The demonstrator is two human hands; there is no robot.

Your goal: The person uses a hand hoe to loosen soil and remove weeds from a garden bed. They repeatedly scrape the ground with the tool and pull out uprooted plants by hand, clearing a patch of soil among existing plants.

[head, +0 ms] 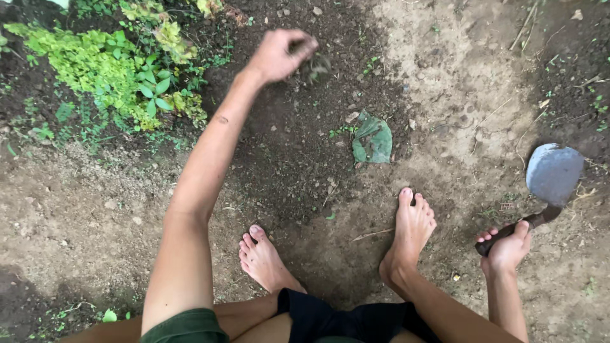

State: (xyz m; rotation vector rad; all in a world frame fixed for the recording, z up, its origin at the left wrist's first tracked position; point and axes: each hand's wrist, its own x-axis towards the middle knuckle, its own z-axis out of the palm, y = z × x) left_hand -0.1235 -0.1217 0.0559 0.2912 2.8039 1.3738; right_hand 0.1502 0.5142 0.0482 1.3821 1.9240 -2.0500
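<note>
- Nearest the camera: the person's bent knees and dark shorts (330, 321); two bare feet, left foot (264, 260) and right foot (413, 232), are planted on the soil.
- Right hand (506, 251): fingers curled tight around the dark handle of a small spade (551, 174), whose grey blade rests flat on pale, packed ground (445, 95), apparently idle.
- Left hand (276, 54): raised at arm's length over the dark patch of loosened soil (292, 146); fingertips pinched together on a small dark clump, blurred, so whether it is soil or a weed cannot be told.
- Judged progress: the dark patch looks dug over and largely bare; a fallen green leaf (372, 140) and a few tiny sprouts remain on it.
- Beyond: leafy green plants (108, 70) stand untouched at the patch's far left edge.
</note>
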